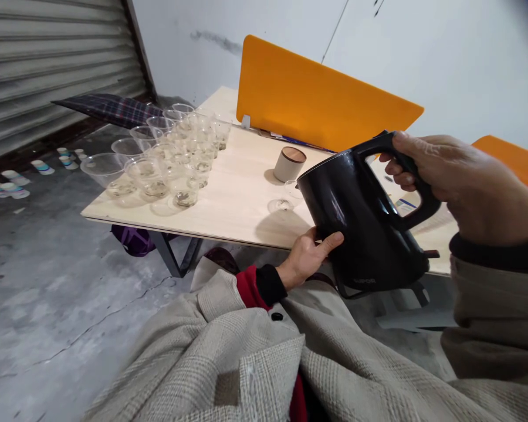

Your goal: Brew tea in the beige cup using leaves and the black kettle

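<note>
A black electric kettle (356, 223) is tilted to the left above the table's near edge. My right hand (444, 170) is wrapped round its handle. Against the kettle's lower left side is my left hand (305, 255), its thumb laid across the body and its other fingers partly hidden. Just beyond the spout, a clear plastic cup (281, 205) with dark bits at its bottom stands on the table, partly covered by the kettle. Whether liquid is flowing from the spout cannot be made out. Behind that cup sits a light canister with a wooden lid (289, 165).
Several clear plastic cups (185, 196) with dark bits and some liquid stand in rows on the table's (242, 176) left part. An orange divider (317, 94) rises along the back. Paper cups (43, 167) are on the floor at left, near a roller shutter (57, 58).
</note>
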`<state>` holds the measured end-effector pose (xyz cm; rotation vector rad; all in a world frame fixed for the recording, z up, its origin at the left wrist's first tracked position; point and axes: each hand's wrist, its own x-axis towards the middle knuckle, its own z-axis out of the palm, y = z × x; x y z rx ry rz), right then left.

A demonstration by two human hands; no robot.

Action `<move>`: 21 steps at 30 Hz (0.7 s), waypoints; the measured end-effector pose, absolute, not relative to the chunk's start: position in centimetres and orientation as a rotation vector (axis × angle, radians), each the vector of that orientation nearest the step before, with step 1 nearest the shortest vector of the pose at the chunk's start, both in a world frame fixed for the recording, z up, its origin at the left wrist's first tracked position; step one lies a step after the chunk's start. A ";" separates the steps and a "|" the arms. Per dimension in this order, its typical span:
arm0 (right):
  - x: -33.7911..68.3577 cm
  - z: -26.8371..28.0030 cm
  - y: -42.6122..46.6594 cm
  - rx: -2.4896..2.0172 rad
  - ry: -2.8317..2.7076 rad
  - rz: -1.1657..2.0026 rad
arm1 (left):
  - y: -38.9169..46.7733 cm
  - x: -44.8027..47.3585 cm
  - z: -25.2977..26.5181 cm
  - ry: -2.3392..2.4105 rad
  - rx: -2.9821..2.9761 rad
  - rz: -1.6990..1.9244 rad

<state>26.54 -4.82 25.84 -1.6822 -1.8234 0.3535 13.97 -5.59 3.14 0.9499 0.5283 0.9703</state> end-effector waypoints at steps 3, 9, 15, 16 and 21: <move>26.5 25.9 -4.4 -1.695 -1.826 0.329 | -5.5 13.8 3.3 0.519 0.920 0.976; 26.4 25.9 -3.8 -1.728 -1.835 0.343 | -5.5 13.5 3.7 0.509 0.873 0.950; 26.7 25.9 -3.2 -1.700 -1.904 0.378 | -5.5 13.5 3.8 0.505 0.821 0.927; 26.7 25.9 -3.1 -1.698 -1.915 0.379 | -5.5 13.5 3.8 0.503 0.814 0.926; 26.2 26.0 -2.9 -1.730 -1.889 0.358 | -5.5 13.4 3.8 0.506 0.802 0.920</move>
